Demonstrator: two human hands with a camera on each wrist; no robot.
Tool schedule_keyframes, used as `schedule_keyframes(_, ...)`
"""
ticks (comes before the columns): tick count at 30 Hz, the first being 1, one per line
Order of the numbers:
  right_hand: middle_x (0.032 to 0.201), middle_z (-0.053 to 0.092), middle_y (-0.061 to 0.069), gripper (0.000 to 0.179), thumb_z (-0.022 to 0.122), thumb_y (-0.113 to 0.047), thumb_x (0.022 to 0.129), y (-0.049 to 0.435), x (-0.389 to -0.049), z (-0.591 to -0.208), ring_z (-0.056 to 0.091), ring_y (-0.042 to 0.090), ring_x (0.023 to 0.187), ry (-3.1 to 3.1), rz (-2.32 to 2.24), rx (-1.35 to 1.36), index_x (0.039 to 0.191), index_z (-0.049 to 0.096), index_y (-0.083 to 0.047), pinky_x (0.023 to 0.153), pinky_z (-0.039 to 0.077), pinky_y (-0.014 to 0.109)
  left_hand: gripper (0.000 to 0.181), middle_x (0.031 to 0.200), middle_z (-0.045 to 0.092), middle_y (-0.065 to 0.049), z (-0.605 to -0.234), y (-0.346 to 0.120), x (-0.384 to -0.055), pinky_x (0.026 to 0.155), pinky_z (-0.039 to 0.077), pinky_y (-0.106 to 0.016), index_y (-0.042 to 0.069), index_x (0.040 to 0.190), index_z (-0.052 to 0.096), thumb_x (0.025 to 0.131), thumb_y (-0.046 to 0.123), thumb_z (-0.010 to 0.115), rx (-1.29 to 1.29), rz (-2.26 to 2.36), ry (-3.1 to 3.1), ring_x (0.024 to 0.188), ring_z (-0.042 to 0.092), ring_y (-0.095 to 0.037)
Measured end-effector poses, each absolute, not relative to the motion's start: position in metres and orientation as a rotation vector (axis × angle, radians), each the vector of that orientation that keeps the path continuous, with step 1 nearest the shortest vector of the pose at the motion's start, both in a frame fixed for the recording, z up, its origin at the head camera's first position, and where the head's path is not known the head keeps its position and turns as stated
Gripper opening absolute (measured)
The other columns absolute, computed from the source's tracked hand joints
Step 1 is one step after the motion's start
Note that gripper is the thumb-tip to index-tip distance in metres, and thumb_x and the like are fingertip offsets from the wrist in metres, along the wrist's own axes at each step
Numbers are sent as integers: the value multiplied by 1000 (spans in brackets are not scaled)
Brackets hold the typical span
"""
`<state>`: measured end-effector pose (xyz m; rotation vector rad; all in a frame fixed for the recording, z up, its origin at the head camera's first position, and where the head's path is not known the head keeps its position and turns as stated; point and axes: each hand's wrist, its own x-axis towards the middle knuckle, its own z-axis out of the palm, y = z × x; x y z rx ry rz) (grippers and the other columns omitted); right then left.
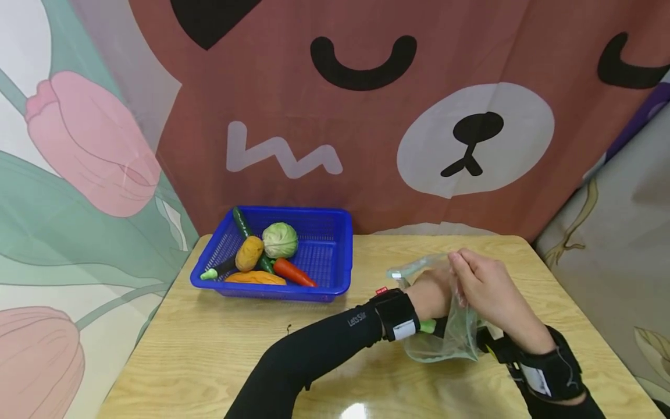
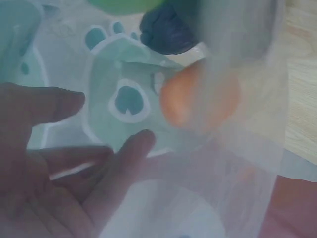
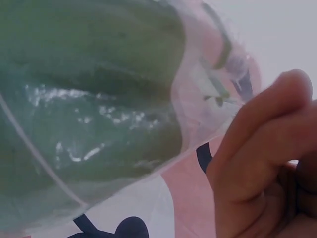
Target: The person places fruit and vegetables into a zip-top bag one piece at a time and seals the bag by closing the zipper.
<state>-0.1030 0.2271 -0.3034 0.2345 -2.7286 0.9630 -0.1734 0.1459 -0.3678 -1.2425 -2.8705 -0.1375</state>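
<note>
A clear, greenish plastic bag [image 1: 455, 343] stands on the table at the right. My left hand [image 1: 433, 291] reaches into its mouth from the left. In the left wrist view the left hand's fingers [image 2: 143, 141] are spread and hold nothing, with an orange rounded thing [image 2: 181, 96] and a dark purple vegetable [image 2: 168, 29] close by in the bag. My right hand [image 1: 489, 288] grips the bag's upper edge with curled fingers. A light green stem end [image 1: 428, 326] shows beneath the left wrist. Through the plastic, the right wrist view shows a large green thing [image 3: 89, 94].
Left of the bag, a blue plastic basket [image 1: 282, 293] stands on the wooden table [image 1: 235, 337]. It holds a cabbage [image 1: 280, 240], a carrot [image 1: 294, 272], a cucumber [image 1: 241, 221], an eggplant [image 1: 220, 269] and yellow-orange vegetables [image 1: 249, 254]. A printed cloth [image 1: 366, 192] hangs behind.
</note>
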Motion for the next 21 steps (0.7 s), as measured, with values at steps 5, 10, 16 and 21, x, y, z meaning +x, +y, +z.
schedule_keyframes(5, 52, 50, 0, 44, 33, -37, 103, 230, -106, -305, 47, 12, 43, -2714, 965, 245, 74, 52, -10, 44, 40, 28, 19, 77, 55, 13, -350, 120, -161, 62, 44, -14, 24, 78, 57, 96, 26, 51, -1548, 57, -2707, 69, 52, 1)
schedule_keyframes(10, 54, 51, 3, 45, 31, -39, 103, 233, -107, -306, 48, 13, 43, -2718, 996, 221, 78, 52, -8, 44, 41, 29, 20, 79, 56, 11, -325, 79, -155, 64, 43, -17, 22, 89, 62, 99, 28, 46, -1793, 122, -2535, 70, 53, -3)
schedule_keyframes(16, 56, 52, 4, 45, 32, -39, 102, 234, -108, -307, 49, 14, 43, -2723, 1015, 203, 78, 53, -7, 43, 43, 28, 19, 86, 62, 6, -291, 13, -175, 66, 42, -16, 16, 94, 68, 98, 24, 51, -1732, -312, -2455, 73, 54, -3)
schedule_keyframes(21, 56, 52, 4, 45, 33, -39, 102, 233, -109, -310, 49, 14, 43, -2731, 1037, 203, 77, 54, -8, 43, 43, 28, 19, 88, 63, 5, -281, -39, -211, 68, 45, -23, 15, 95, 69, 98, 21, 51, -1429, -429, -2559, 74, 54, -6)
